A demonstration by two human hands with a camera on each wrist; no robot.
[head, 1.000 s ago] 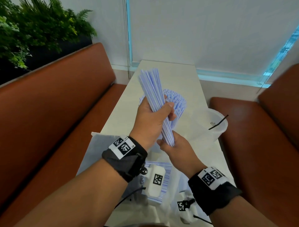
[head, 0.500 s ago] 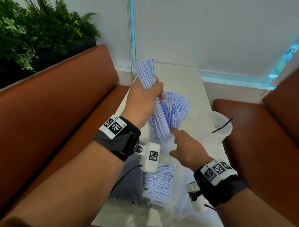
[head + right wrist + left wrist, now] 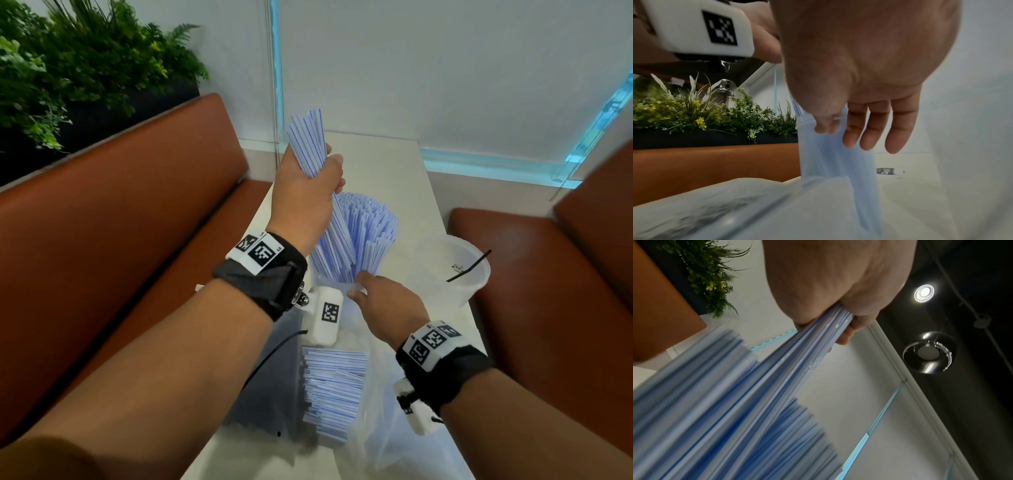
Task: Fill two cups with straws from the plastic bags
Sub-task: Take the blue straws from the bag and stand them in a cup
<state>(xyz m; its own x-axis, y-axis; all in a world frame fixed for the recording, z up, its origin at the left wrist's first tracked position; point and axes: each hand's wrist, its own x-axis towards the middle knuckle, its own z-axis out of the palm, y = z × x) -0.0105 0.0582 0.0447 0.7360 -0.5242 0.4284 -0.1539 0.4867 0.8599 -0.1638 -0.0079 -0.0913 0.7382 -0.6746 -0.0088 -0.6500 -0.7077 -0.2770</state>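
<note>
My left hand (image 3: 318, 178) grips a bundle of blue-striped white straws (image 3: 306, 133) and holds it upright and tilted. The bundle's lower ends reach down among the straws (image 3: 373, 233) packed in a clear cup (image 3: 818, 162). In the left wrist view the bundle (image 3: 789, 369) runs out from my left hand (image 3: 842, 321). My right hand (image 3: 363, 287) holds that cup at its near rim, thumb (image 3: 824, 126) on the near side and fingers (image 3: 869, 129) behind. A second clear cup (image 3: 455, 284) stands to the right with only a thin black strip (image 3: 469, 267) in it.
A plastic bag (image 3: 376, 428) lies on the white table (image 3: 387, 161) near me with more straws (image 3: 332, 387) in it. Brown benches (image 3: 120, 240) flank the narrow table on both sides. Plants (image 3: 68, 68) stand behind the left bench.
My right hand let go of the bundle's lower end and moved to the cup's rim. My left hand carried the bundle up and away from me, over the filled cup.
</note>
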